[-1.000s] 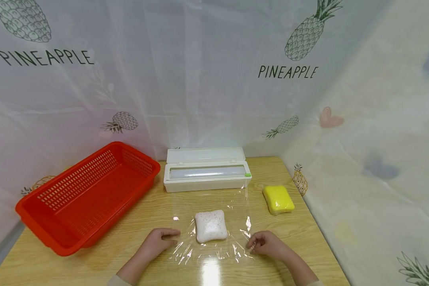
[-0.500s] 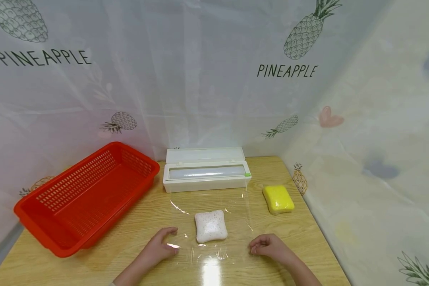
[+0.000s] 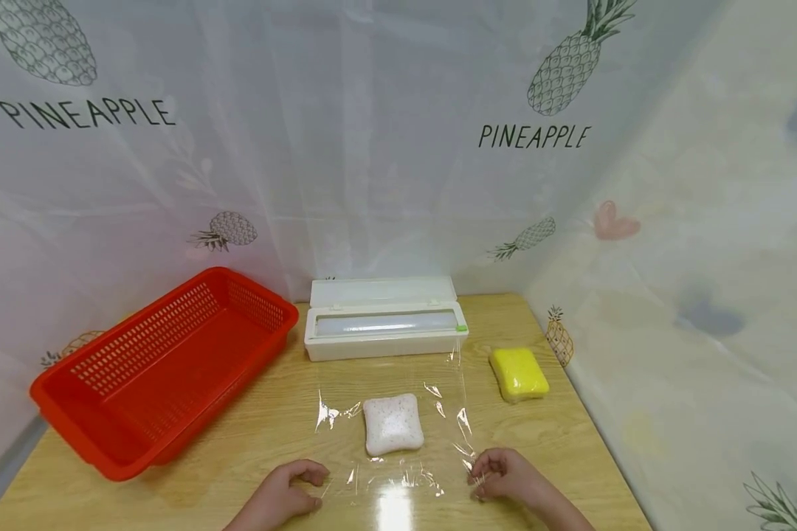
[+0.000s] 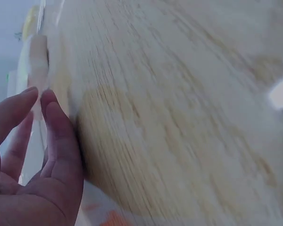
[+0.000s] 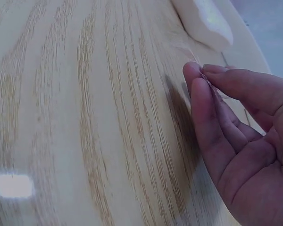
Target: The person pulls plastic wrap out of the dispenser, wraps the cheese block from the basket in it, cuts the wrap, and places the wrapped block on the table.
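Clear cling film (image 3: 432,468) stretches forward over the table from a white cling film dispenser (image 3: 385,346) with its lid up. A white, speckled, cushion-shaped block (image 3: 393,424) sits in the middle of the film's area. On the near right, my right hand (image 3: 508,479) pinches the film's corner between thumb and fingers; the crumpled film shows at the fingertips (image 5: 202,92) in the right wrist view. My left hand (image 3: 285,493) is at the film's near left corner, its curved fingers and thumb a little apart. In the left wrist view a narrow gap separates those fingertips (image 4: 48,96).
To the left stands a red perforated plastic basket (image 3: 166,369). A yellow cushion-shaped block (image 3: 519,374) with a shiny film covering lies at the right. Behind the wooden table (image 3: 239,442) hangs a pineapple-print curtain (image 3: 385,147). A green slider (image 3: 461,328) sits on the dispenser's right end.
Both hands have moved nearer to the person, and the film's highlights have shifted with them. My left fingers opened wider, then drew somewhat together. The white block has stayed put.
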`<state>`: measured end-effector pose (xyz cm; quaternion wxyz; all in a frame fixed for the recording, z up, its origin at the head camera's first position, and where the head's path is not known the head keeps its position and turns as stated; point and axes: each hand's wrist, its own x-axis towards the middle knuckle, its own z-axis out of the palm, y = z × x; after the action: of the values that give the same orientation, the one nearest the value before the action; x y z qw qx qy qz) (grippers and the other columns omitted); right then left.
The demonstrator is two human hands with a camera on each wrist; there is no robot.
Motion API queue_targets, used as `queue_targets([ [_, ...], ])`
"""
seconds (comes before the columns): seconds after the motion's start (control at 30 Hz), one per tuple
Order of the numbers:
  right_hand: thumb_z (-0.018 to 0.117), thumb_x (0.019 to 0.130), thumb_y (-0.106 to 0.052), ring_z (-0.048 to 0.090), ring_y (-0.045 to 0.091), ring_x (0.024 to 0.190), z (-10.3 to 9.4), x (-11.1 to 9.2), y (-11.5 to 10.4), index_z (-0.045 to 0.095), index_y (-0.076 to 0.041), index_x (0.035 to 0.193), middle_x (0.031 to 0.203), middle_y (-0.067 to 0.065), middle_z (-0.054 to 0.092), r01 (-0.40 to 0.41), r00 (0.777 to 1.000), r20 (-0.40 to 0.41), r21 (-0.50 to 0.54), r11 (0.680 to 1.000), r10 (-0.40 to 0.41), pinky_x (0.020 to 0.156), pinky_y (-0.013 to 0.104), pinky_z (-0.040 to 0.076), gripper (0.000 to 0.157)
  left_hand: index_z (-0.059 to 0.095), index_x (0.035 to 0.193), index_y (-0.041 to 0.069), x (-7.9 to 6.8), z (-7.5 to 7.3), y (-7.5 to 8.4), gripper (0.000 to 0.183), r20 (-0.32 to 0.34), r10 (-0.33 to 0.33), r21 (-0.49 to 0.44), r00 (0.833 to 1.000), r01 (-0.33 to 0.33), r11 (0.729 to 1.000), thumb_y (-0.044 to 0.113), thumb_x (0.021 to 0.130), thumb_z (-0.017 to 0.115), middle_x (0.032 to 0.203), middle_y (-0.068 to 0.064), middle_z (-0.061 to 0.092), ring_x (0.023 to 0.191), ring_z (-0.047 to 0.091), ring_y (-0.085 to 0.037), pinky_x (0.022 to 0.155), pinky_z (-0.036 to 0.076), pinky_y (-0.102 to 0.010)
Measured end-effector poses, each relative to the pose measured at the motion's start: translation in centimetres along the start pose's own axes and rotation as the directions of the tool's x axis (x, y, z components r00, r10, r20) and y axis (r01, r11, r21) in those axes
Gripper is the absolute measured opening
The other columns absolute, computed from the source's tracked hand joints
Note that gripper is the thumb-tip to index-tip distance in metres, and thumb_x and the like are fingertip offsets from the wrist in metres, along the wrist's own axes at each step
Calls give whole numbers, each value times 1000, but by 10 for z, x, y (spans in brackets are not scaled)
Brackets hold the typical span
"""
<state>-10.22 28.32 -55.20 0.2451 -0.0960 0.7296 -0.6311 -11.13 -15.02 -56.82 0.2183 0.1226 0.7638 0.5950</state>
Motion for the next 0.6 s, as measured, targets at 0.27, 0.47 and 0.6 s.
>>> queue_targets([
  [0.27,60,88,8,68,15,77,-4,-3,4,63,19,100,91,20,69,-17,994,106,71,997,9,69,25,56,17,69,98,-11,-4,2,-3,17,116,16,-119,993,-2,993,-2,84,69,84,-11,70,75,62,-9,66,50,-20],
  [0.47,56,91,7,69,15,79,-9,-5,3,64,20,102,92,26,68,16,983,181,95,995,-33,71,30,58,19,68,98,-16,-6,-2,-4,17,211,39,-167,977,-4,986,-4,87,62,83,-12,70,72,62,-6,63,50,-17],
  [0.6,58,88,9,69,15,83,-13,-8,0,65,18,105,96,26,69,10,983,184,69,998,-23,74,28,57,21,68,103,-15,-6,-6,-1,21,225,70,-116,972,-45,992,-9,85,57,89,-14,72,80,65,-8,71,51,-19],
])
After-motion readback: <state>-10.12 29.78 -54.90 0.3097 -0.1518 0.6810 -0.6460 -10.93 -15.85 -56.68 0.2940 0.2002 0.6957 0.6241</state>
